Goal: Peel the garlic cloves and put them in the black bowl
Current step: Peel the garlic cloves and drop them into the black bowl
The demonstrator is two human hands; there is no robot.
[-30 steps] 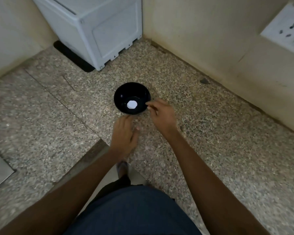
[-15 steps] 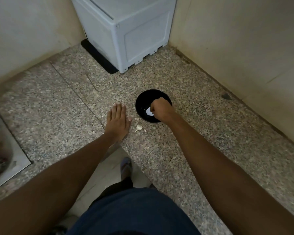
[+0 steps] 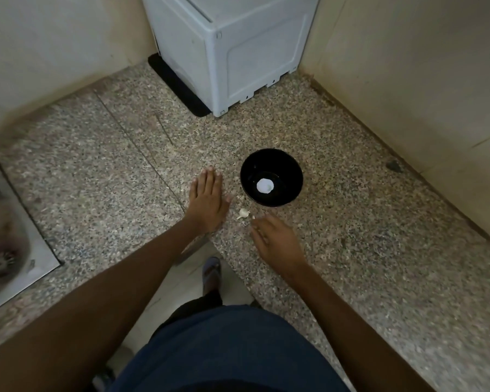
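Observation:
The black bowl [image 3: 277, 162] stands on the speckled granite counter [image 3: 351, 222], with one white piece [image 3: 264, 185] lying at its bottom. A small whitish garlic clove [image 3: 243, 213] lies on the counter just in front of the bowl's left side. My left hand [image 3: 208, 200] rests flat on the counter, palm down, fingers straight, left of the bowl and the clove. My right hand [image 3: 276, 240] hovers low over the counter just right of the clove, fingers loosely bent, holding nothing that I can see.
A white plastic appliance [image 3: 229, 46] on a black mat fills the back corner. Beige walls close the counter at the back and right. A steel sink [image 3: 9, 227] with a drain is at the left. The counter's front edge runs past my foot [image 3: 211, 271].
My right hand has come out of the bowl and moved back toward me, to beside the clove. My left hand stays flat on the counter. The view shifted.

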